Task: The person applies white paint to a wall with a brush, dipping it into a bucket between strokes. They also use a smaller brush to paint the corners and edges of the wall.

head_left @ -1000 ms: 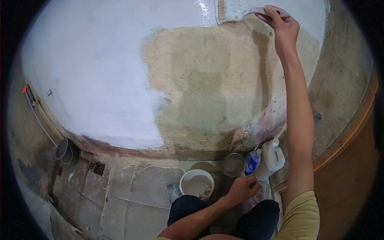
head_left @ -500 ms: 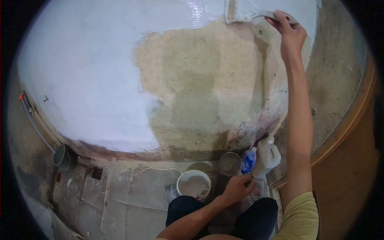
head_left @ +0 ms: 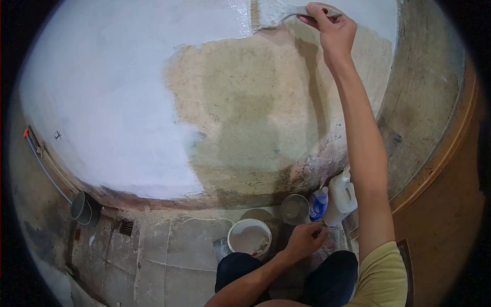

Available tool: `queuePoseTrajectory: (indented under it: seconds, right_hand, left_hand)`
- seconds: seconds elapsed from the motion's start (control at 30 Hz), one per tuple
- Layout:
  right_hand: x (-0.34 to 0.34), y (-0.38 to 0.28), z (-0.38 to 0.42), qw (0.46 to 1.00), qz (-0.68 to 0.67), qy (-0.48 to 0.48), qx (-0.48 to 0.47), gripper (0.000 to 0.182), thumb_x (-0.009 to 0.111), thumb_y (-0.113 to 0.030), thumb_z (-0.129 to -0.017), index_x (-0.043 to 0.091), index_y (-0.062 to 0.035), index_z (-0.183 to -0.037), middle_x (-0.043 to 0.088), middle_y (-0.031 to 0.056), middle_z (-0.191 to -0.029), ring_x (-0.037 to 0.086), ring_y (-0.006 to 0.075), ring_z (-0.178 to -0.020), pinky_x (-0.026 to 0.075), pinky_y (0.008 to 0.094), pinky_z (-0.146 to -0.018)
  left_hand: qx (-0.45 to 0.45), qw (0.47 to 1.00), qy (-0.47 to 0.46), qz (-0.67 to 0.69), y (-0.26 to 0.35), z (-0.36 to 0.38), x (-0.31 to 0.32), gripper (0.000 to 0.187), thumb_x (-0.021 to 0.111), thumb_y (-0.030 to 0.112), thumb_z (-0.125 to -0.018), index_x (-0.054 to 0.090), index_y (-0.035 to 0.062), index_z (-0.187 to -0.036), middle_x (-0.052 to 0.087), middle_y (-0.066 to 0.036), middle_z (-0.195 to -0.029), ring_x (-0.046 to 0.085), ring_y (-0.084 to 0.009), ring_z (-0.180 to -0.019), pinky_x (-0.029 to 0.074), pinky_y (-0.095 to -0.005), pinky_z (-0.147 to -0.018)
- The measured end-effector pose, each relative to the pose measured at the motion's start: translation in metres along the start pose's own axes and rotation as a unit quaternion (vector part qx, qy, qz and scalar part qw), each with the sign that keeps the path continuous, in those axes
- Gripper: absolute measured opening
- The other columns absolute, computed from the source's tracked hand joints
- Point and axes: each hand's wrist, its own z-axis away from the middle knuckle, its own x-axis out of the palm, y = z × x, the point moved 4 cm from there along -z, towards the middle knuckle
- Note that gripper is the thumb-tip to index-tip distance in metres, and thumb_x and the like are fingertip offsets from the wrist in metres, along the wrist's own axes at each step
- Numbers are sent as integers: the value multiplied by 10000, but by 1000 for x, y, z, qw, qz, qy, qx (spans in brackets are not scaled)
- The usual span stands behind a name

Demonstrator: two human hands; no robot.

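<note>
My right hand (head_left: pixel 335 30) is closed around the handle of a wide paintbrush (head_left: pixel 273 14) and presses its bristles against the wall near the top. White paint (head_left: pixel 117 102) covers the wall's left and upper parts. Below the brush, a bare beige-green patch (head_left: pixel 245 117) shows stains and dark flecks. My left hand (head_left: pixel 307 239) hovers above my knees with its fingers loosely curled and nothing visible in them. Nearest to it are a white bucket (head_left: pixel 230 240) of greyish liquid and a blue bottle (head_left: pixel 318 204).
Beside the blue bottle stand a pale jug (head_left: pixel 340 200) and a clear tub (head_left: pixel 295 210), close to the wall's foot. A dark bucket (head_left: pixel 84 209) sits at the far left, near a floor drain (head_left: pixel 126 227). Wooden trim (head_left: pixel 434 169) runs along the right.
My right hand has swept the brush leftward and slightly up, leaving fresh white paint to the right of it. The left hand stays nearly where it was.
</note>
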Motion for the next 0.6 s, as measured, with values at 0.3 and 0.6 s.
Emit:
queuePoseTrajectory:
  seconds: [0.3,0.6]
  right_hand:
    - [-79,10,-23,999,-7,-9,-37,267,708,-83,-841,641,133,-983,658,160,-902,687,251,-803,592,346,-812]
    - [-174,16,-45,997,34,59,-25,244,698,-85,-855,651,110,-994,667,153,-912,689,246,-807,591,345,-819]
  left_hand:
    - [10,1000,12,-7,-7,1,5,168,653,145,-806,630,-10,-746,602,-168,-676,626,-304,-603,482,-383,-563]
    - [0,1000,1,-15,5,1,5,159,655,140,-812,638,-8,-756,615,-169,-688,631,-303,-613,485,-374,-566]
